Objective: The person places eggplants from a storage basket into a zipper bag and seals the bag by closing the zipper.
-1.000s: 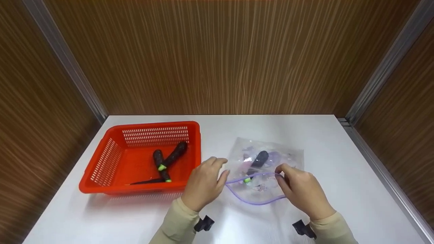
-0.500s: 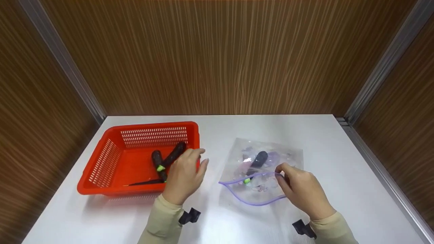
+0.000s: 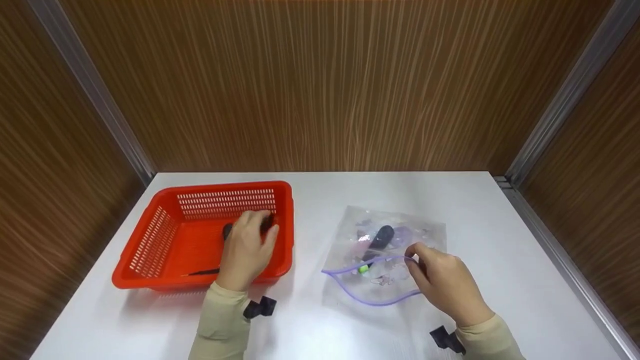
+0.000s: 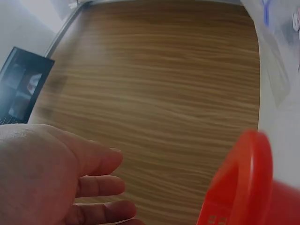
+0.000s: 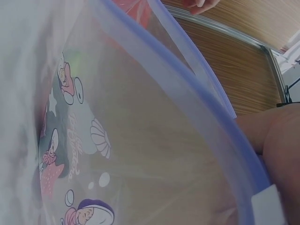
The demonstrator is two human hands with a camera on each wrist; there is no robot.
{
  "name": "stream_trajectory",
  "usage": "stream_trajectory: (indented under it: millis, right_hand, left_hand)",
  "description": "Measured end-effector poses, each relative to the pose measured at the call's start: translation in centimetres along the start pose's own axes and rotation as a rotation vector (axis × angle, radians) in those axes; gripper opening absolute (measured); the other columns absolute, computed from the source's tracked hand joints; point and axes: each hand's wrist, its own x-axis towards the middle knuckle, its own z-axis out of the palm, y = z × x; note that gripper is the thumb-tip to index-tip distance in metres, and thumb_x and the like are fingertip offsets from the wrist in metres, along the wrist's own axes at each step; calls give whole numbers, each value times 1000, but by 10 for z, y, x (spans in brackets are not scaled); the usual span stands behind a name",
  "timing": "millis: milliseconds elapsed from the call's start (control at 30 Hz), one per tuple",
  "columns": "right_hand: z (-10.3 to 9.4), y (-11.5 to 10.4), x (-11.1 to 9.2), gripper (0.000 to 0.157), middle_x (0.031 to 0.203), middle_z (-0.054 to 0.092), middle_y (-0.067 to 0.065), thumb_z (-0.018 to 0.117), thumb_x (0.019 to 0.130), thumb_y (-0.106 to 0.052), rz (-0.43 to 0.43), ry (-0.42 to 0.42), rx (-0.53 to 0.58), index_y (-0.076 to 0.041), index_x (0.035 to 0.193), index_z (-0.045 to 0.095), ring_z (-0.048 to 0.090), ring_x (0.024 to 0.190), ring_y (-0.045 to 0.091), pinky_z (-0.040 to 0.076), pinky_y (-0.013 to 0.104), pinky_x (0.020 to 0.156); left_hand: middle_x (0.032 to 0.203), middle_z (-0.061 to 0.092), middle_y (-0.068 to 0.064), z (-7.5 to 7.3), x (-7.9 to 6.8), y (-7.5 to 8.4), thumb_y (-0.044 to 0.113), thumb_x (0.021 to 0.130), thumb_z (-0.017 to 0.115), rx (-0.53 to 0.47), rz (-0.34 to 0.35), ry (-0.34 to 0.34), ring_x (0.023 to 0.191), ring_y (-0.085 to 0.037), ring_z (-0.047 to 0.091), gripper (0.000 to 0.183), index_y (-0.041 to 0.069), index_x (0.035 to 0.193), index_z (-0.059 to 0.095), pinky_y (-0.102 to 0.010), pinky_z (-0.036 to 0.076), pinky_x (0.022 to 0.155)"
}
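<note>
My left hand (image 3: 246,250) is over the right part of the red basket (image 3: 170,235), its fingers relaxed above the dark eggplants. One eggplant (image 3: 227,230) shows left of the fingers and another (image 3: 267,223) to their right; the hand covers the rest. In the left wrist view the fingers (image 4: 105,185) are apart and hold nothing. My right hand (image 3: 445,280) pinches the purple zip edge of a clear printed zip bag (image 3: 340,250), whose mouth gapes. Inside the bag lies an eggplant (image 3: 381,238) with a green stem end.
A thin dark piece (image 3: 204,272) lies near the basket's front wall. White table surface (image 3: 310,320) runs between basket and bag. Wood-grain panels (image 3: 320,85) stand behind and at both sides. A white zip slider (image 5: 268,206) shows in the right wrist view.
My left hand has left the bag's left corner and moved left to over the eggplants in the basket. The right hand keeps its pinch on the bag edge, nearly still.
</note>
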Motion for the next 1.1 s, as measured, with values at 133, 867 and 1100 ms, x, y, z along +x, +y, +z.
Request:
stream_trajectory:
  millis: [133,867,1100]
  right_hand:
    - [0,0,1,16,60,35,-19,69,81,-2,-8,8,0,-11,92,61,30,48,-4,28,18,43]
    - [2,3,0,18,60,38,-20,73,79,-4,43,-21,-19,-12,90,62,32,48,-4,31,18,44]
    - [2,2,-2,14,72,52,-13,74,79,-5,79,-34,-41,-15,89,69,44,56,-2,39,20,48]
  left_hand:
    - [120,56,-13,-7,4,-11,23,90,67,2,-77,-13,108,-27,51,39,5,124,59,-49,44,97]
    - [125,52,-15,-6,8,-20,25,92,64,37,-169,-80,112,-30,47,45,4,131,53,-50,41,100]
    - [126,54,-15,-1,6,-17,23,90,66,27,-160,-84,113,-30,48,46,3,130,54,-51,42,99]
